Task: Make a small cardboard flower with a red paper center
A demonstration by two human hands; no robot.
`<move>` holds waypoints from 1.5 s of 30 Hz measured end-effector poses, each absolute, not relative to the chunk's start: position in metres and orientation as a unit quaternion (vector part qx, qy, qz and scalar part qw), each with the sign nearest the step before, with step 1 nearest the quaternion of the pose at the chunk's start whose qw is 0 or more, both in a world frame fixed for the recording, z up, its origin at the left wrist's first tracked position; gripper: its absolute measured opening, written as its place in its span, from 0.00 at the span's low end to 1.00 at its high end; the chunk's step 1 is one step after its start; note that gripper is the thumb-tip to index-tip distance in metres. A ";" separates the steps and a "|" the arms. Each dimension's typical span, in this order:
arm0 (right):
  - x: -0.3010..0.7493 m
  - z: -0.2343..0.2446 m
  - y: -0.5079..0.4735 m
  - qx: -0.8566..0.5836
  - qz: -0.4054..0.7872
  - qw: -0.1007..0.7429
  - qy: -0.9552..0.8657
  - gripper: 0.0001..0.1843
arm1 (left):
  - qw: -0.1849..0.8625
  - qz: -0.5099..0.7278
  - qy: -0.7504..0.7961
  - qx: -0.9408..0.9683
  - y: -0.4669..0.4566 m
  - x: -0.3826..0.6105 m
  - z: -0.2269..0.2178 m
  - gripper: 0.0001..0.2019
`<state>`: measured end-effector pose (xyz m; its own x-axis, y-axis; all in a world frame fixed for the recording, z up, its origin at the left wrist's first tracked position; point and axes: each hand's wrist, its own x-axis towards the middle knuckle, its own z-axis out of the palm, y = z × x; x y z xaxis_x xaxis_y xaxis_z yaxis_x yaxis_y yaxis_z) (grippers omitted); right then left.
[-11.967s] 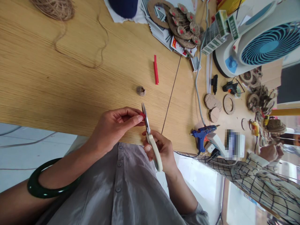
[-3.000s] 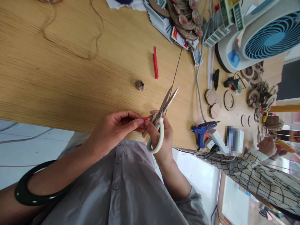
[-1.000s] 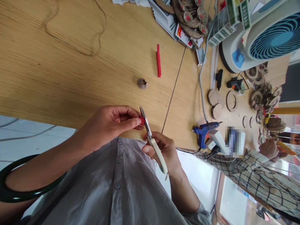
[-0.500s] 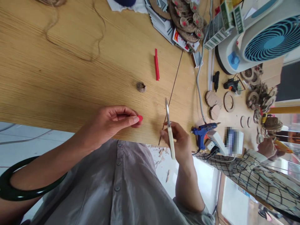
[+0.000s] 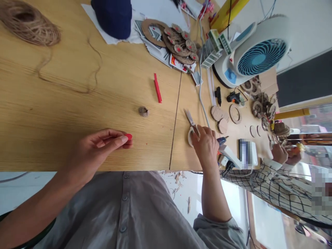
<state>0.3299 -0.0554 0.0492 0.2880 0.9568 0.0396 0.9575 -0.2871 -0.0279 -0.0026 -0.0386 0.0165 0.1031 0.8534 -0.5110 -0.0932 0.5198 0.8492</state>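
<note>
My left hand (image 5: pixel 103 148) is out over the wooden table, pinching a small red piece (image 5: pixel 128 136) between thumb and fingertip. My right hand (image 5: pixel 206 143) rests on the cream handle of a pair of scissors (image 5: pixel 191 128), whose closed blades point away from me on the tabletop. A small ribbed cardboard coil (image 5: pixel 143 111) sits above and ahead of my left hand. Farther on lies a red strip (image 5: pixel 157 88). Neither hand touches these two.
A glue gun (image 5: pixel 222 140), cardboard discs (image 5: pixel 217 114), a cardboard ring (image 5: pixel 235 114) and a white-and-blue fan (image 5: pixel 259 57) stand at the far right. Cardboard rosettes (image 5: pixel 180 50) and a twine ball (image 5: pixel 27 27) lie ahead. A co-worker's hand (image 5: pixel 279 154) in a checked sleeve works at right.
The scissors have moved from my left hand's fingertips to the tabletop at right, with their blades closed. My right hand has moved right with them. The red piece stays in my left hand.
</note>
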 end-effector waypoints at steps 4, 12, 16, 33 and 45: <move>0.313 0.031 -0.052 -0.680 0.047 0.133 -0.720 0.26 | 0.643 0.400 0.556 0.343 -0.038 -0.009 0.006 0.09; 0.257 -0.004 -0.052 -0.455 0.182 0.056 -0.870 0.47 | 0.613 0.445 0.515 0.400 -0.042 -0.008 0.003 0.07; 0.258 0.002 -0.101 -0.345 0.245 0.070 -0.903 0.39 | 0.603 0.457 0.503 0.418 -0.045 -0.008 0.003 0.08; 0.264 0.043 -0.190 -0.665 0.439 0.223 -0.561 0.16 | 0.659 0.376 0.483 0.437 -0.050 0.003 0.013 0.16; 0.213 0.052 -0.092 -0.555 0.603 0.428 -0.382 0.27 | 0.656 0.328 0.448 0.511 -0.057 0.028 0.045 0.13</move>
<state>0.2132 -0.0919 0.0516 -0.0175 0.9397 -0.3416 -0.0930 -0.3417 -0.9352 0.0279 -0.0574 0.0452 0.3834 0.8887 -0.2516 0.0273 0.2614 0.9648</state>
